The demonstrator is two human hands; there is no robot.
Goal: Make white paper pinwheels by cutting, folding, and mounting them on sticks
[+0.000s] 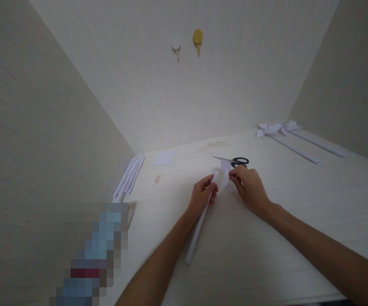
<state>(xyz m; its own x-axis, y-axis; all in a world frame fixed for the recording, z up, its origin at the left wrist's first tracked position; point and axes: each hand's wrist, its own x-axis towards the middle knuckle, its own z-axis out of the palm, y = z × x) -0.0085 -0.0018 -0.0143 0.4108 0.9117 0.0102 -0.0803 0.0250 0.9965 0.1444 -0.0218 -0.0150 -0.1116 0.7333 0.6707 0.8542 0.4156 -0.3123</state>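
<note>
My left hand point(202, 196) grips a long rolled white paper stick point(195, 238) near its top end; the stick runs down toward me across the pale desk point(298, 204). My right hand point(250, 189) pinches a small folded white paper piece point(224, 177) at the stick's top end. The two hands are close together at the middle of the desk. Black-handled scissors point(235, 161) lie just behind my right hand, blades pointing left.
Several rolled paper sticks point(129, 175) lie along the left wall. A small white paper square point(164, 157) sits behind them. Two finished sticks with paper bows point(278, 128) lie at the back right. Two hooks point(186, 41) hang on the back wall. A blurred patch covers the lower left.
</note>
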